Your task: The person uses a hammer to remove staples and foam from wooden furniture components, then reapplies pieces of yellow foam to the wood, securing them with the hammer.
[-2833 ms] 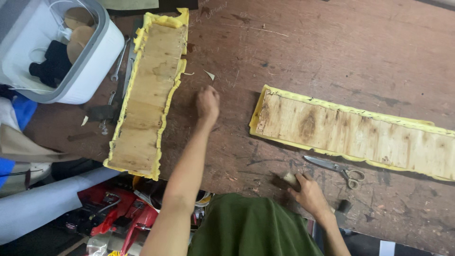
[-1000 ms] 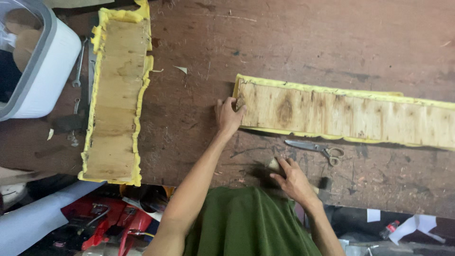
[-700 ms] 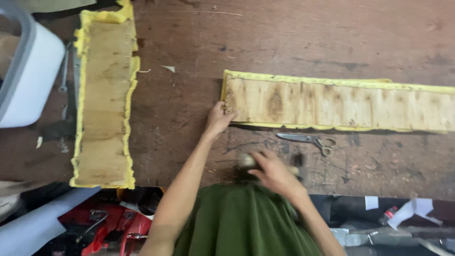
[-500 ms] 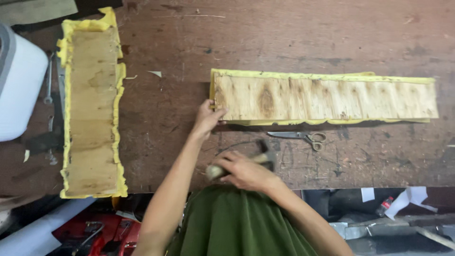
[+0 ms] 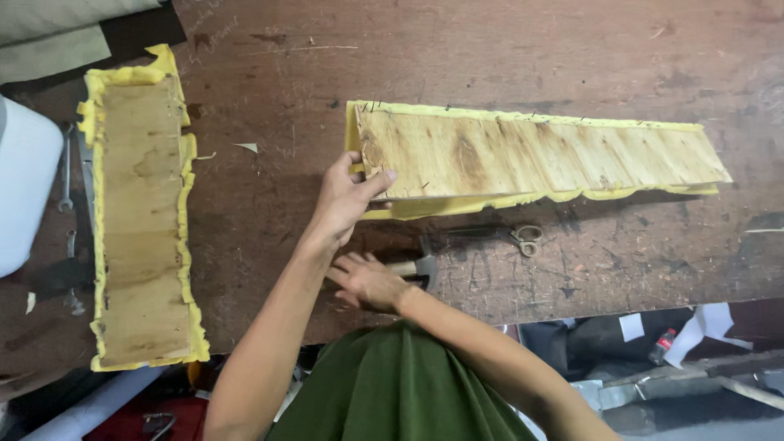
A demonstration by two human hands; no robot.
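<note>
Since the earlier frames, the long plywood panel (image 5: 523, 155) had come fully into view across the middle of the desk (image 5: 490, 49), and the right hand (image 5: 369, 280) had shifted from the desk's near edge onto a hammer (image 5: 416, 267). That hand lay over the hammer's pale wooden handle with the fingers curled loosely around it; how firm the grip was could not be told. The hammer's dark head pointed toward the panel, just short of its near edge.

The left hand (image 5: 345, 198) was spread partly open at the panel's left end, the thumb lying on the bare wood face and the fingers against the yellow foam (image 5: 457, 202) that wrapped the near edge. The panel lay flat, its foam border showing along the far and near edges, with small tacks visible along the far edge.

A pair of scissors (image 5: 500, 236) lay on the desk just beside the panel's near edge, to the right of the hammer. A second foam-edged panel (image 5: 140, 220) lay well apart on the left, running away from the person, with wrenches (image 5: 73, 171) beside it and a white container (image 5: 24, 196) at the frame's left edge.
</note>
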